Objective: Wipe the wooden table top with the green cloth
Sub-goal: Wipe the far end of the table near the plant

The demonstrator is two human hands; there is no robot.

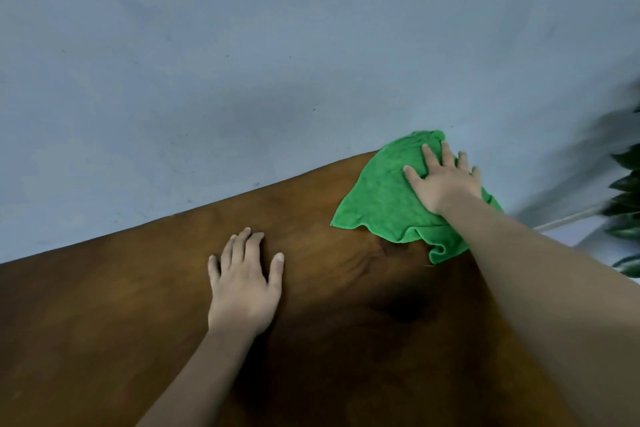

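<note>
The brown wooden table top (121,305) fills the lower part of the view, its far edge running against a pale wall. A crumpled green cloth (381,198) lies at the table's far right corner, partly bunched up against the wall. My right hand (441,180) presses flat on the cloth with fingers spread, covering its right part. My left hand (244,284) rests palm down on the bare wood near the middle, fingers apart, holding nothing.
A pale blue-grey wall (242,62) rises straight behind the table's far edge. Dark green plant leaves (627,204) hang at the right border, past the table's right end.
</note>
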